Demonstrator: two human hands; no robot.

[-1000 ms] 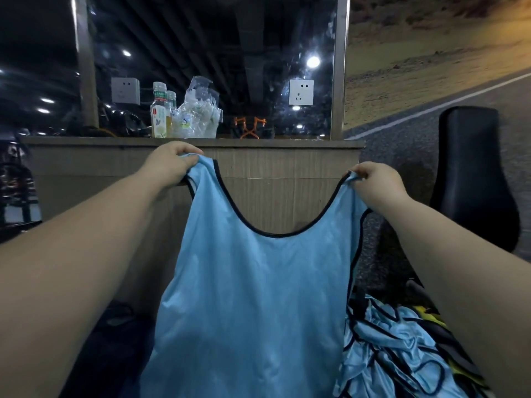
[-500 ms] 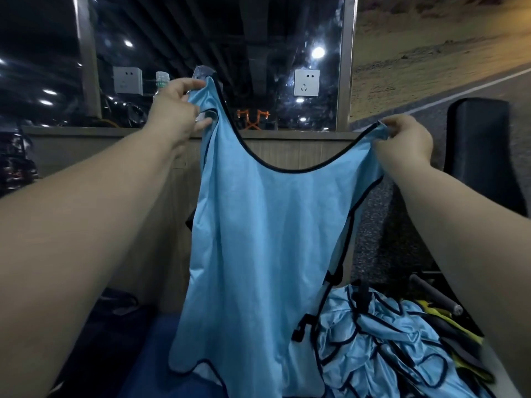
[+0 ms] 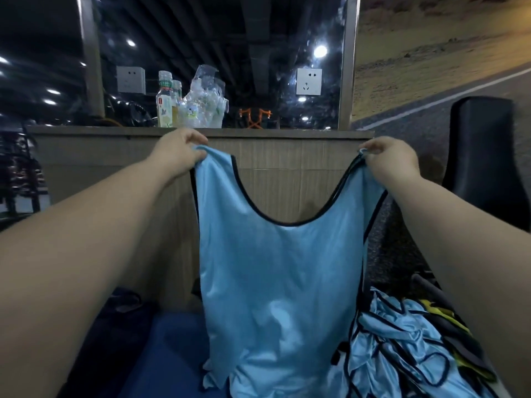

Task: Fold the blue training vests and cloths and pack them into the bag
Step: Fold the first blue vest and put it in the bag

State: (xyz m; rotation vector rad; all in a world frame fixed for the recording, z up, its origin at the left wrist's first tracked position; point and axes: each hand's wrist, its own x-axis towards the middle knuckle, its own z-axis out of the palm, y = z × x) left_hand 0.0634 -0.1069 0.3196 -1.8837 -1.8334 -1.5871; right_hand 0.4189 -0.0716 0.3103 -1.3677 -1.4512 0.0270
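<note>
A light blue training vest [image 3: 275, 282] with black trim hangs flat in front of me, its neck opening upward. My left hand [image 3: 179, 152] pinches its left shoulder strap and my right hand [image 3: 390, 159] pinches the right strap, both at the same height. The vest's hem touches the dark blue surface [image 3: 175, 340] below. A crumpled heap of more blue vests [image 3: 402, 349] lies at the lower right. No bag can be told apart for sure; a dark shape [image 3: 120, 320] sits at the lower left.
A wooden counter wall [image 3: 275, 173] stands right behind the vest, with bottles [image 3: 165, 101] and a plastic bag [image 3: 205, 101] on its ledge. A black chair back [image 3: 485, 156] is at the right. Yellow and black cloth [image 3: 448, 326] lies beside the heap.
Both hands have come down from a raised, tilted hold to level height. The vest now hangs flat and square, with its hem lowered onto the blue surface.
</note>
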